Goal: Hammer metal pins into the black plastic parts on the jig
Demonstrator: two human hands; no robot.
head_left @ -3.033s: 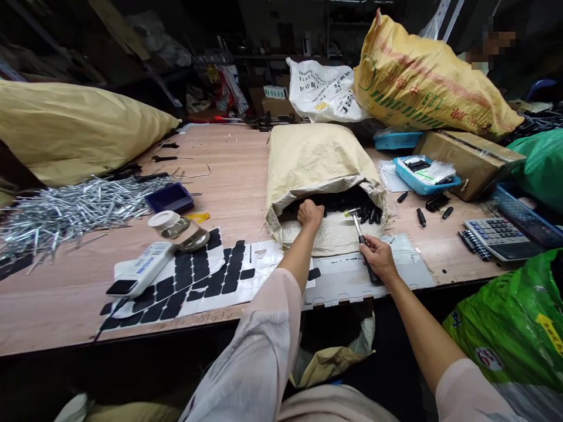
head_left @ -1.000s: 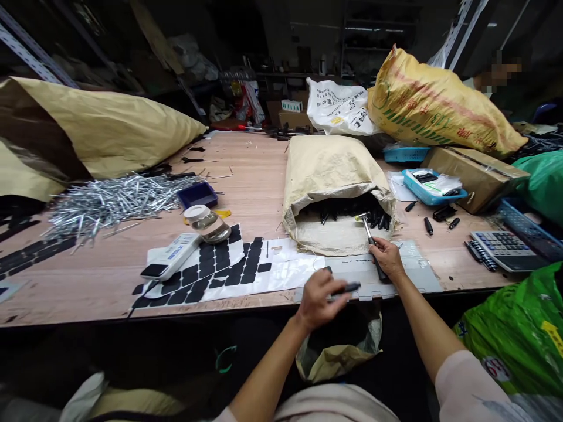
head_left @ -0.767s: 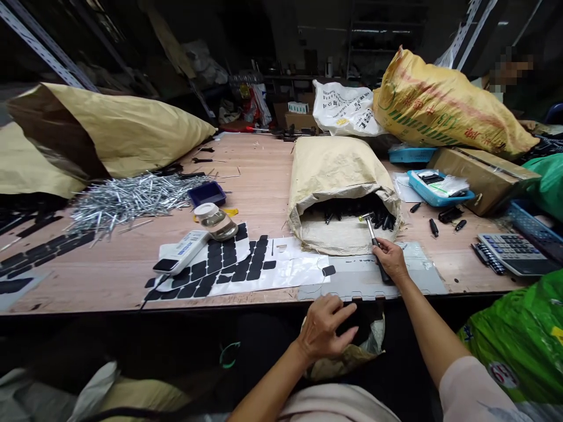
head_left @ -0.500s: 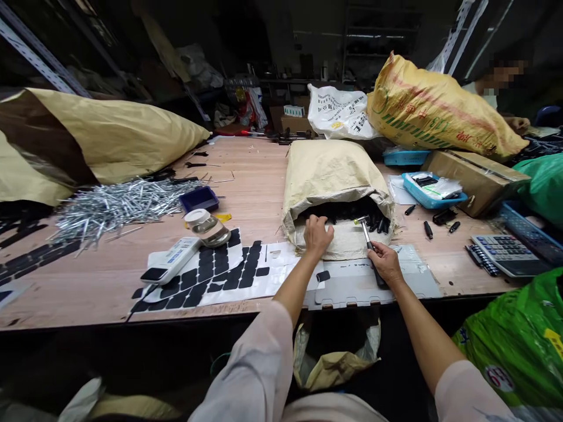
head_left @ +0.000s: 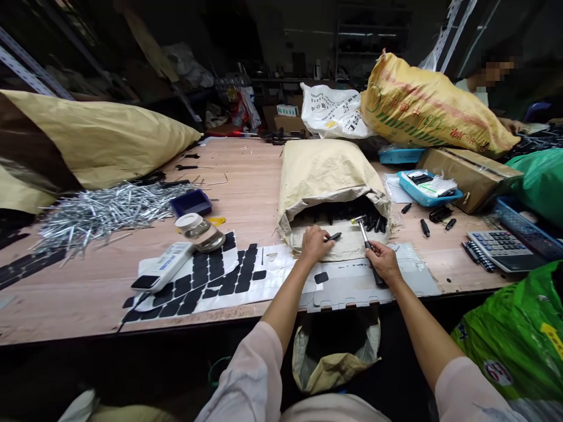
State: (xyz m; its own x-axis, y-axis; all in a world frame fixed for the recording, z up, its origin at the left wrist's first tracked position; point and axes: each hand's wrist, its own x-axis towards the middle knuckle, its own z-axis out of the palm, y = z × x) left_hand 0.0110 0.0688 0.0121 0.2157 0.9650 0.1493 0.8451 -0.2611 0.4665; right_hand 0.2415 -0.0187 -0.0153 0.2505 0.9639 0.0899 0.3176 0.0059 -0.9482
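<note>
In my left hand [head_left: 315,244] is a small black handle-like part [head_left: 334,237], pinched at the front of a beige woven sack [head_left: 323,164]. The sack lies with its mouth toward me, and many dark parts [head_left: 343,212] show inside it. My right hand [head_left: 382,262] is wrapped round the black grip of a small hammer [head_left: 365,236]. The hammer's head, with a yellowish face, rests at the sack's opening. Beneath both hands lies a grey flat sheet [head_left: 352,284] at the table edge.
Left of me are a pile of metal rods [head_left: 114,211], a blue tray [head_left: 191,203], a jar [head_left: 200,231], a white device [head_left: 162,266] and black stickers [head_left: 211,269]. To the right sit a calculator [head_left: 501,249], a blue basket [head_left: 428,189] and a carton [head_left: 472,173]. A person [head_left: 479,82] is behind.
My left hand has drawn back from the sack's mouth, and a black part now shows in its fingers. The right hand keeps the hammer in nearly the same place. The view has shifted slightly.
</note>
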